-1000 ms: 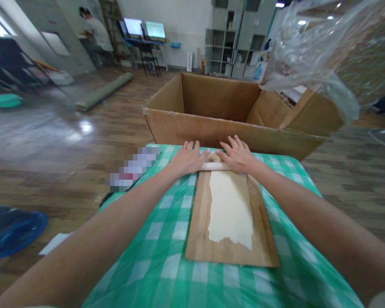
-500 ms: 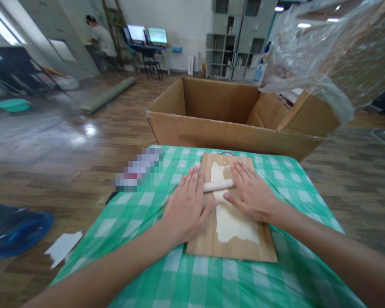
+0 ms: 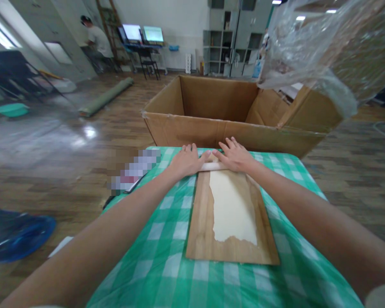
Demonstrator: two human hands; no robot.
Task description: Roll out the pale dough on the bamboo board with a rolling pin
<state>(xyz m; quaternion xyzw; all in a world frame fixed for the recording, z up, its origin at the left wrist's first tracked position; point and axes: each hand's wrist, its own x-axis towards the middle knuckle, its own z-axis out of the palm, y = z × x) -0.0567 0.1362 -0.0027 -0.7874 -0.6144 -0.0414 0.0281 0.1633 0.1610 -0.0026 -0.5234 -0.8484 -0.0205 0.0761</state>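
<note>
A pale rolling pin (image 3: 214, 166) lies crosswise over the far part of a flat sheet of dough (image 3: 232, 205). The dough has ragged edges and rests on a wooden board (image 3: 200, 231). My left hand (image 3: 188, 160) lies flat over the pin's left end, fingers stretched forward. On the pin's right end rests my right hand (image 3: 234, 156), palm down with its fingers spread. Both hands are open, and the thumbs nearly meet above the pin. The far edge of the dough is partly hidden by the hands.
A green checked cloth (image 3: 167, 239) covers the table. A large cardboard box (image 3: 211, 102) stands just past its far edge, plastic wrap (image 3: 311, 55) at right. A blurred-out item (image 3: 136, 171) lies at the table's left edge. A person (image 3: 98, 40) sits far left.
Both hands and the rolling pin have moved forward, from the middle of the dough to its far end. More of the dough's near part shows now.
</note>
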